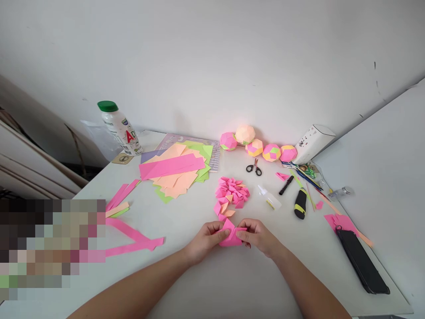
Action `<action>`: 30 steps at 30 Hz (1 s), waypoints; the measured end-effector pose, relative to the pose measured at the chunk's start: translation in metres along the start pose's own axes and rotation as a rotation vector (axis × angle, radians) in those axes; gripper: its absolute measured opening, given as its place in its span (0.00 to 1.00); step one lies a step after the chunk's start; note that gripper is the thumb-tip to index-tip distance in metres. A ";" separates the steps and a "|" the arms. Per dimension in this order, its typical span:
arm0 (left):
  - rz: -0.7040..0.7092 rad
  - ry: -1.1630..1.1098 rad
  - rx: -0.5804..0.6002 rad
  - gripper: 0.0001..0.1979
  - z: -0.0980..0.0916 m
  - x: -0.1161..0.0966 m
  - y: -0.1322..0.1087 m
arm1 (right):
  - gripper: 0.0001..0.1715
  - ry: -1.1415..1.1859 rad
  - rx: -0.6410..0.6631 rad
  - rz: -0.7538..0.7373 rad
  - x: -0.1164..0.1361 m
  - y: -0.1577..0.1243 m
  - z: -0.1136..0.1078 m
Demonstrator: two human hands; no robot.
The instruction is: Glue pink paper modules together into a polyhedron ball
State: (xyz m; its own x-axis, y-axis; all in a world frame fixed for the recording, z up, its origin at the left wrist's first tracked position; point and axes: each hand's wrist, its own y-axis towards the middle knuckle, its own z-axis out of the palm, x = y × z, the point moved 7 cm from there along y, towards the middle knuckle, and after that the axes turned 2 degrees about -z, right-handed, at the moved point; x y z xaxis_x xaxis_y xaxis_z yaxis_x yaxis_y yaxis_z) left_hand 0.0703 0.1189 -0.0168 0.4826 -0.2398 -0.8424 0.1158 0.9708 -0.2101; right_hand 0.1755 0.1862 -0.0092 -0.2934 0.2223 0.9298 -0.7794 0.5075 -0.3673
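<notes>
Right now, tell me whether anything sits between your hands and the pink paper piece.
Nothing visible does. The left hand and the right hand both pinch the pink paper piece, one at each side. The pile of folded pink pieces lies beyond it, apart.

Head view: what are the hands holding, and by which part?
A folded pink paper piece: the left hand pinches its left side, and the right hand pinches its right side.
</notes>
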 end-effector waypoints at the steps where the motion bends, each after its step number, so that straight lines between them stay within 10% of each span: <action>1: 0.003 0.029 0.009 0.14 0.001 0.000 0.000 | 0.15 -0.001 0.000 0.009 0.000 0.000 0.000; 30: -0.086 0.110 0.066 0.10 0.000 0.010 -0.002 | 0.15 -0.031 0.070 0.005 -0.003 0.000 0.007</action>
State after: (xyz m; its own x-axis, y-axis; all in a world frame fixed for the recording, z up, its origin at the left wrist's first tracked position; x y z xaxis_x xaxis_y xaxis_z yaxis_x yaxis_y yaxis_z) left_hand 0.0749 0.1142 -0.0244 0.3706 -0.3173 -0.8729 0.2108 0.9441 -0.2536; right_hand 0.1726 0.1796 -0.0117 -0.3134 0.1986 0.9286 -0.8142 0.4471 -0.3704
